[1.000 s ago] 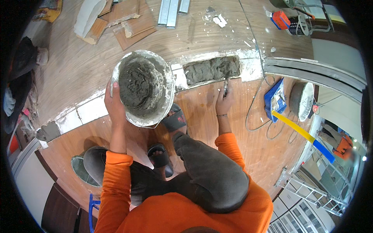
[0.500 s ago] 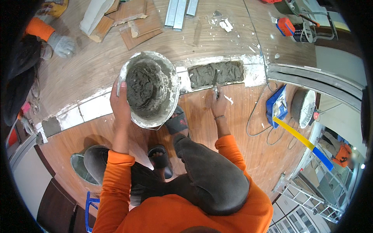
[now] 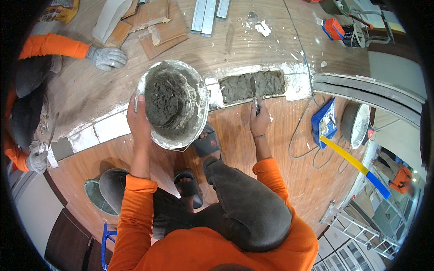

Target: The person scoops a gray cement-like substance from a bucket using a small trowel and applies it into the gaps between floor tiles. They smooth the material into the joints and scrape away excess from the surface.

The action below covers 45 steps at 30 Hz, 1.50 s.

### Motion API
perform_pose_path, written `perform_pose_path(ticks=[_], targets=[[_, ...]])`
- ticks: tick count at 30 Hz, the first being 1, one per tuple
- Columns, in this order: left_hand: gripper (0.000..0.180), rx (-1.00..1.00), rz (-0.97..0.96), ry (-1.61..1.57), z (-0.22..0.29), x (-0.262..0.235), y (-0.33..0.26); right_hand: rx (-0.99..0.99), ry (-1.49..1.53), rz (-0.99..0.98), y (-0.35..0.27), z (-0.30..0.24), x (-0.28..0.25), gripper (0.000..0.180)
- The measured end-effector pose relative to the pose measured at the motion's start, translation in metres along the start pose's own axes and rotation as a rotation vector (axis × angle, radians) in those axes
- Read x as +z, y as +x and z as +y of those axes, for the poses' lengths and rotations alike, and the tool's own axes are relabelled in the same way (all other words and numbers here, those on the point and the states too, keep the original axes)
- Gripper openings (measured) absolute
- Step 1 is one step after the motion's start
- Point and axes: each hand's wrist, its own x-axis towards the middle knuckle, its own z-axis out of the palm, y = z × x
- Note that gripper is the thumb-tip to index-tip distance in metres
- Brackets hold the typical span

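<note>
Head view: the person's left hand [image 3: 138, 118] grips the left edge of a round, mortar-smeared bucket [image 3: 203, 97], with the thumb on the rim. Inside the bucket lies a thick mass of wet grey mortar [image 3: 165, 101]; a thin wire handle [image 3: 180, 149] hangs at its near side. The right hand [image 3: 259, 119] is closed around the handle of a narrow trowel [image 3: 253, 86], whose blade points away from the person and lies over the grey fill [image 3: 235, 88] of a rectangular recess. This recess is to the right of the bucket, set in a strip of whitish tiles [image 3: 108, 127] between a greyish floor [image 3: 108, 83] and a redder wood floor [image 3: 235, 124]. The fill is rough and uneven.

One dark sandal [image 3: 207, 143] is just beside the bucket's near right side. Right of the right hand, a grey cable [image 3: 293, 140] loops over the floor, and past it are a blue dustpan [image 3: 320, 122] with a yellow-and-blue handle [image 3: 350, 159] and a dark basin [image 3: 354, 126], whitish inside. Beyond the bucket lie broken wooden boards [image 3: 160, 34] and metal channels [image 3: 208, 18]. At far left, a co-worker in orange sleeves has one gloved hand [image 3: 106, 58] near the boards and the other glove [image 3: 37, 161] near the tile strip's end.
</note>
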Motion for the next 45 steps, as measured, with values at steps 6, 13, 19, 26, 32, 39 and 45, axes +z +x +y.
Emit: perform_pose_path(ticks=[6, 13, 19, 26, 32, 39, 45], targets=[[0.060, -0.124, 0.073, -0.190, -0.045, -0.022, 0.018, -0.057, -0.071, -0.104, 0.000, -0.015, 0.002, 0.043], [0.053, -0.250, 0.021, -0.533, -0.061, -0.047, 0.026, -0.019, -0.031, -0.151, -0.004, -0.005, 0.013, 0.043], [0.054, -0.333, 0.078, -0.635, -0.106, -0.055, 0.030, 0.136, -0.054, -0.301, -0.011, -0.015, 0.009, 0.044], [0.051, -0.372, 0.033, -0.694, -0.161, -0.079, 0.025, 0.016, 0.015, -0.179, -0.015, -0.017, 0.029, 0.043], [0.052, -0.217, -0.034, -0.498, -0.167, -0.081, 0.039, -0.024, -0.018, -0.218, -0.011, -0.020, 0.027, 0.043], [0.052, -0.363, 0.050, -0.665, -0.151, -0.083, 0.050, -0.042, -0.064, 0.026, 0.005, -0.009, 0.006, 0.040], [0.053, -0.319, 0.066, -0.619, -0.153, -0.078, 0.055, 0.044, -0.428, -0.128, 0.031, 0.007, -0.013, 0.043]])
